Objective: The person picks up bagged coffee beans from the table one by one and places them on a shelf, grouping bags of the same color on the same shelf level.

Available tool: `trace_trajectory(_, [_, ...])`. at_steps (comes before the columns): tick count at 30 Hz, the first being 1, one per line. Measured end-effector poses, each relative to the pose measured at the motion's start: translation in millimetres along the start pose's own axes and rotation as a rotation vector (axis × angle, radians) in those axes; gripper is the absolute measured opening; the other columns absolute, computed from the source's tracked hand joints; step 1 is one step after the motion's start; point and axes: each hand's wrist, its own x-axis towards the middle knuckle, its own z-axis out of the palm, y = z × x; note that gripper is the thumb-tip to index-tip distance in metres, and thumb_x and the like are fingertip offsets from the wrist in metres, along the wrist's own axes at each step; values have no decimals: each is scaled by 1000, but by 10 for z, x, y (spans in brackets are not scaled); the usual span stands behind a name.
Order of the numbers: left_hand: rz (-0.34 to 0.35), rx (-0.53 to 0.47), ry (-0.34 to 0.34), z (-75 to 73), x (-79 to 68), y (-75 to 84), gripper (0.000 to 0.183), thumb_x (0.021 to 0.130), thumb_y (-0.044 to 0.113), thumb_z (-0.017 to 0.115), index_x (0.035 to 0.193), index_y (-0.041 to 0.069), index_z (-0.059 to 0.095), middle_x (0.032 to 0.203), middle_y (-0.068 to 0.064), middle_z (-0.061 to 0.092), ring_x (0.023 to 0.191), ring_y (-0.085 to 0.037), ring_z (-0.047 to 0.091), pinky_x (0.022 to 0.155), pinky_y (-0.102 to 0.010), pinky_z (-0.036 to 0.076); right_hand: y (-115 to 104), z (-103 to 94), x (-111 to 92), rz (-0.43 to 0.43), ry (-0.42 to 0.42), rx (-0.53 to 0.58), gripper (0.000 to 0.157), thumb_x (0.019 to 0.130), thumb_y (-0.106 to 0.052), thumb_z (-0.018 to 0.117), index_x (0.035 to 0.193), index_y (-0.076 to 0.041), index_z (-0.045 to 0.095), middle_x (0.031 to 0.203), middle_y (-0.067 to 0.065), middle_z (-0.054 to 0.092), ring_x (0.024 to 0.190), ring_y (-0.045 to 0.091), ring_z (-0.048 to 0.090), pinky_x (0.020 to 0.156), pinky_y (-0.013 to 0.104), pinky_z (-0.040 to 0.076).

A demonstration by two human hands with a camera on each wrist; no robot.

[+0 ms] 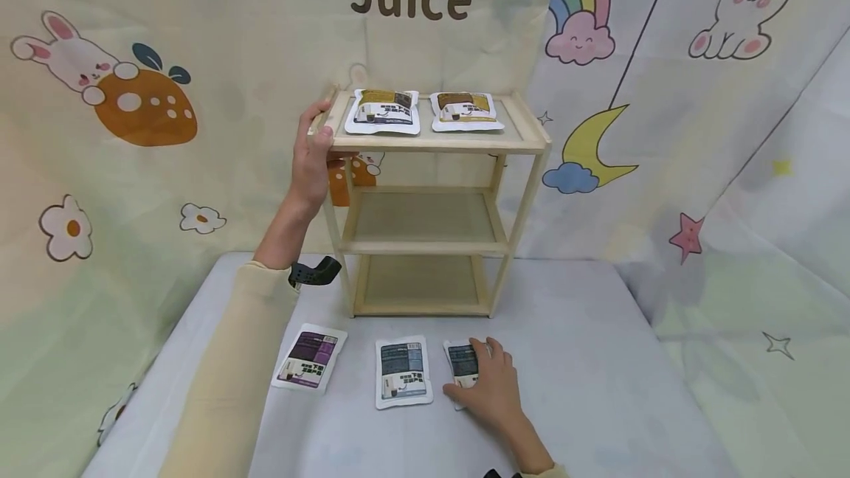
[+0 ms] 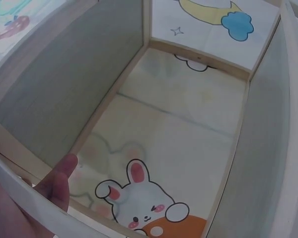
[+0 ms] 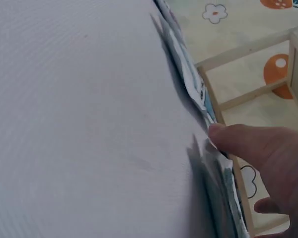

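Note:
My left hand [image 1: 311, 161] grips the top left corner of a small wooden three-tier shelf [image 1: 432, 145], thumb on top. In the left wrist view its fingers [image 2: 64, 171] curl beneath that board. On the table, my right hand [image 1: 493, 388] spans a dark-blue-labelled pouch [image 1: 462, 361], thumb at its left edge and curled fingers over its far right side. The hand covers much of this pouch. To its left lie a blue-labelled pouch [image 1: 403, 372] and a purple-labelled pouch [image 1: 309, 358], both flat and apart from the hands.
Two yellow-labelled pouches, a left one [image 1: 383, 111] and a right one [image 1: 466, 111], lie side by side on the top tier. The shelf stands at the back of the white-covered table [image 1: 571, 389]. Behind it hangs a printed cloth [image 1: 252, 43] reading "Juice".

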Motion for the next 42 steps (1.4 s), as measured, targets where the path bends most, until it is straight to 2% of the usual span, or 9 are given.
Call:
trace_trajectory(5, [1, -5, 4, 39, -3, 1, 55, 93, 42, 34, 145, 22, 33, 133, -13, 42, 91, -28, 54, 76, -41, 44, 13, 69, -10, 40, 3, -11, 98, 58, -52, 86, 138, -8, 49, 140, 25, 38, 115, 41, 46, 84, 56, 46])
trace_trajectory(9, [-8, -1, 2, 47, -26, -15, 55, 93, 42, 34, 145, 22, 34, 132, -16, 42, 92, -31, 53, 74, -40, 43, 10, 121, -12, 83, -48, 5, 100, 61, -49, 86, 142, -9, 45, 140, 28, 32, 114, 41, 48, 75, 54, 51])
trace_trajectory(13, [-10, -4, 2, 41, -51, -48, 56, 92, 43, 35, 144, 21, 34, 134, -16, 39, 92, -30, 51, 72, -38, 43, -31, 115, -21, 117, -85, 38, 100, 61, -45, 86, 142, -6, 43, 133, 29, 31, 94, 33, 55, 66, 43, 52])
trace_trajectory(18, [-10, -27, 12, 34, -50, -54, 57, 92, 43, 36, 144, 20, 35, 129, -14, 41, 90, -34, 52, 69, -37, 43, -71, 89, -16, 147, -91, 102, 103, 61, -44, 86, 143, -2, 40, 126, 29, 32, 73, 24, 53, 55, 34, 47])
trace_trajectory(20, [-9, -30, 17, 31, -42, -44, 57, 92, 43, 37, 144, 20, 36, 126, -15, 43, 88, -35, 53, 68, -35, 43, -68, 83, -4, 162, -90, 134, 103, 64, -47, 85, 144, -2, 39, 124, 28, 32, 70, 23, 52, 55, 35, 46])
trace_trajectory(23, [3, -29, 17, 27, -22, -18, 57, 92, 43, 36, 144, 19, 36, 124, -15, 45, 86, -35, 54, 67, -34, 44, -64, 64, 36, 170, -58, 170, 102, 68, -52, 82, 145, -3, 38, 122, 24, 33, 74, 26, 53, 63, 39, 49])
trace_trajectory(28, [26, -24, 6, 27, 35, 28, 58, 91, 44, 35, 144, 18, 35, 129, -14, 43, 89, -34, 53, 70, -37, 44, -183, -129, 150, 127, -3, 248, 97, 75, -46, 79, 148, -1, 32, 121, 23, 30, 90, 30, 52, 78, 43, 47])
trace_trajectory(37, [-12, -15, 15, 6, 24, 1, 58, 90, 45, 35, 143, 21, 35, 126, -15, 44, 85, -28, 57, 70, -37, 43, -518, -565, 290, 33, 42, 292, 98, 72, -38, 84, 148, -3, 32, 122, 22, 30, 80, 26, 53, 62, 34, 48])
trace_trajectory(42, [-10, -14, 20, 5, 3, -33, 56, 91, 45, 36, 142, 23, 36, 123, -15, 45, 85, -31, 57, 68, -36, 43, -752, -832, 321, -25, 87, 294, 100, 70, -36, 86, 149, -5, 32, 123, 21, 31, 85, 26, 52, 67, 37, 48])
